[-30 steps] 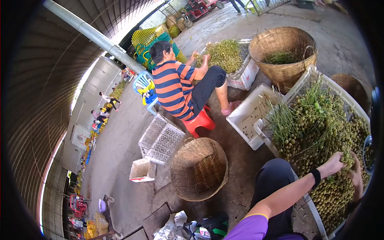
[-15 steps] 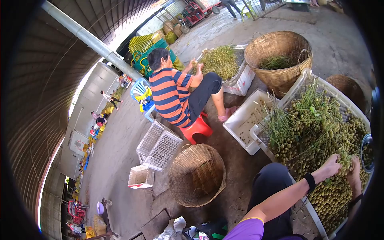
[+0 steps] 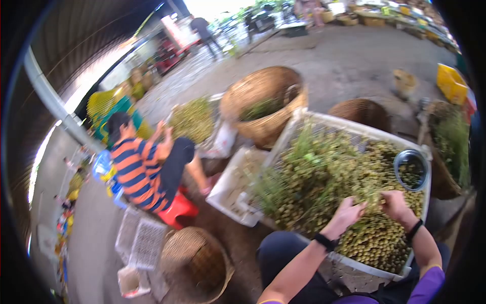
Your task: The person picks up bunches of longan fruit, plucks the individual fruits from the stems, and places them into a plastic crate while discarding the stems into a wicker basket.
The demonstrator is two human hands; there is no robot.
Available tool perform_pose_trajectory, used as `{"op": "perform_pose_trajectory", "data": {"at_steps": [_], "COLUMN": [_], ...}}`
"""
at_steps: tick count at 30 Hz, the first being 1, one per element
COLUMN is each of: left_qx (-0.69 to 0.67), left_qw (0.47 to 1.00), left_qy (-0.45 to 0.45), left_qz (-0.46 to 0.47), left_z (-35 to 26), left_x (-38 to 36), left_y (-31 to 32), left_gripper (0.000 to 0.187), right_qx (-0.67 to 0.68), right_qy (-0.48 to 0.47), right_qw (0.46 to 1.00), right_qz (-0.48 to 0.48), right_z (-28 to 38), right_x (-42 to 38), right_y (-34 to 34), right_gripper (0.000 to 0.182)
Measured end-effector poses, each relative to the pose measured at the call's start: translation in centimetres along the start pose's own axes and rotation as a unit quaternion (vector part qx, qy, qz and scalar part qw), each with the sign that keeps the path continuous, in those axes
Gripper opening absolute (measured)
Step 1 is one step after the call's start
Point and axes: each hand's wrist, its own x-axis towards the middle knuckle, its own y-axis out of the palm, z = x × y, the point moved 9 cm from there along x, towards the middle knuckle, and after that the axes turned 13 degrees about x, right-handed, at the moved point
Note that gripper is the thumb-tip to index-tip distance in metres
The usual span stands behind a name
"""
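A wide white plastic crate (image 3: pixel 349 125) in front of me is heaped with longans (image 3: pixel 372 243), small round yellow-brown fruits, with green stems and twigs piled on its left side. Over the fruit, my left hand (image 3: pixel 348 212) is closed on a small bunch of longans (image 3: pixel 373 198). My right hand (image 3: pixel 396 205) pinches the other side of the same bunch. Motion blur hides the exact finger contact. A round clear-rimmed bowl (image 3: pixel 410 170) with some longans in it sits on the heap, beyond my right hand.
A white tub (image 3: pixel 230 197) adjoins the crate's left side. Wicker baskets stand behind it (image 3: pixel 263 83) and at lower left (image 3: pixel 197 263). A person in a striped shirt (image 3: pixel 135 167) sits on a red stool (image 3: pixel 180 209) by another fruit crate. A stem-filled basket (image 3: pixel 445 147) is at right.
My view has swung to the right, so the surroundings shift left and the whole crate and bowl show. Both hands remain at the bunch, with the right one now fully in view.
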Motion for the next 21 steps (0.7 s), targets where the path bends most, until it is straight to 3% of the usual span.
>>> {"op": "perform_pose_trajectory", "data": {"at_steps": [1, 3, 7, 11, 14, 18, 19, 20, 21], "left_qx": [0.012, -0.010, -0.044, -0.058, -0.081, -0.047, -0.070, -0.095, -0.108], "left_qw": [1.000, 0.999, 0.997, 0.997, 0.996, 0.997, 0.996, 0.994, 0.994], "left_qy": [-0.006, -0.011, 0.015, -0.014, -0.012, -0.046, -0.047, -0.047, -0.019], "left_qz": [0.023, 0.038, 0.062, 0.056, 0.041, -0.051, 0.009, -0.036, 0.026], "left_z": [0.1, -1.0, -2.0, -1.8, -1.1, -1.1, 0.3, -0.3, -1.6], "left_x": [0.0, -1.1, -1.4, -1.7, -1.4, -2.5, -1.5, -2.1, -2.5], "left_y": [0.3, 0.3, 0.1, 0.1, -0.6, -1.5, -1.7, -2.5, -2.2], "left_gripper": [0.013, 0.008, 0.006, 0.005, 0.007, 0.015, 0.026, 0.019, 0.005], "right_qx": [-0.015, -0.066, -0.015, 0.080, 0.057, -0.092, -0.111, -0.115, -0.115], "right_qy": [0.037, -0.022, -0.107, -0.084, -0.017, 0.039, 0.045, 0.049, 0.054], "right_qw": [0.998, 0.995, 0.994, 0.992, 0.998, 0.993, 0.990, 0.990, 0.990], "right_qz": [0.045, 0.064, 0.018, -0.054, 0.004, 0.063, 0.078, 0.066, 0.055], "right_z": [0.2, 1.4, 2.3, 1.9, 1.2, -0.9, -1.2, -2.7, -3.6], "right_x": [0.3, 0.5, -0.4, -0.5, -0.9, -1.0, -1.0, -1.0, -1.6], "right_y": [0.0, -0.8, -1.2, -1.0, -0.6, 0.4, 0.5, 0.4, 0.5], "right_gripper": [0.015, 0.022, 0.033, 0.026, 0.013, 0.026, 0.032, 0.036, 0.040]}}
